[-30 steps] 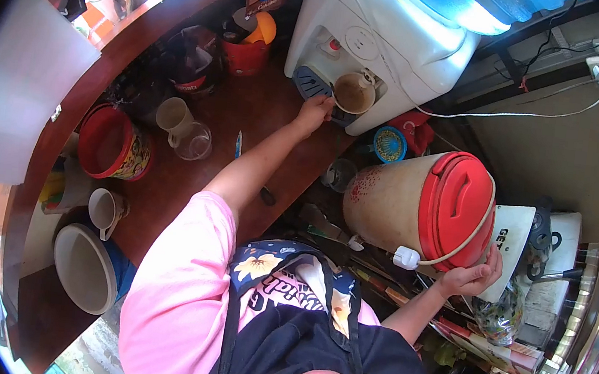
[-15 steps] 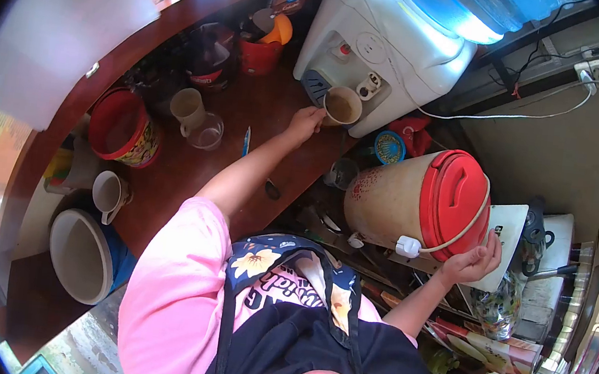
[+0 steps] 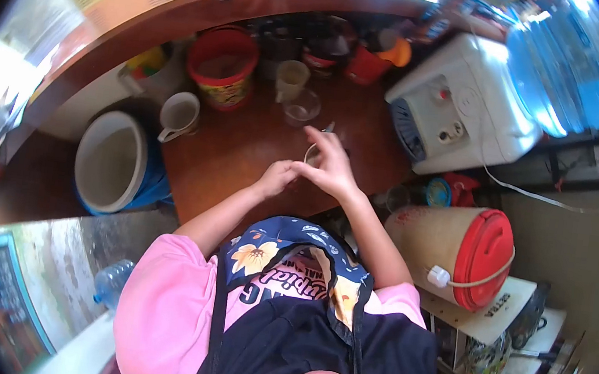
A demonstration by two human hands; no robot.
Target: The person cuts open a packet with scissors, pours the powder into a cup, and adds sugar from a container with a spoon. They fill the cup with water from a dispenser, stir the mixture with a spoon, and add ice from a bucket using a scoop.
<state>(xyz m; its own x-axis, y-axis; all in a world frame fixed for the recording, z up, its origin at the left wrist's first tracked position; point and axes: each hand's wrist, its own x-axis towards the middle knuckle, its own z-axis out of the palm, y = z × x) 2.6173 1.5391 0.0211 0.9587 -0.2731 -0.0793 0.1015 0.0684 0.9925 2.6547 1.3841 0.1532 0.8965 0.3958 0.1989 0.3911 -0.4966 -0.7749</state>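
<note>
My left hand (image 3: 277,178) is closed on a light cup (image 3: 310,154) above the brown table (image 3: 222,156). Most of that cup is hidden by my hands. Over its right side is my right hand (image 3: 331,170), with thumb and fingers apart. Its fingertips are near a small, thin bluish item (image 3: 330,127) on the table. Just beyond stand a clear container (image 3: 302,107) and a beige mug (image 3: 292,78). Farther left is a white mug (image 3: 179,114).
A red bucket (image 3: 221,75) stands behind the white mug, and a large blue-and-white bin (image 3: 111,163) is at the left. At the right are a water dispenser (image 3: 464,102) and a beige jug with a red lid (image 3: 487,260).
My left hand has brought the cup away from the dispenser to in front of my body. My right hand has moved from beside the red-lidded jug to the cup. The view has turned left.
</note>
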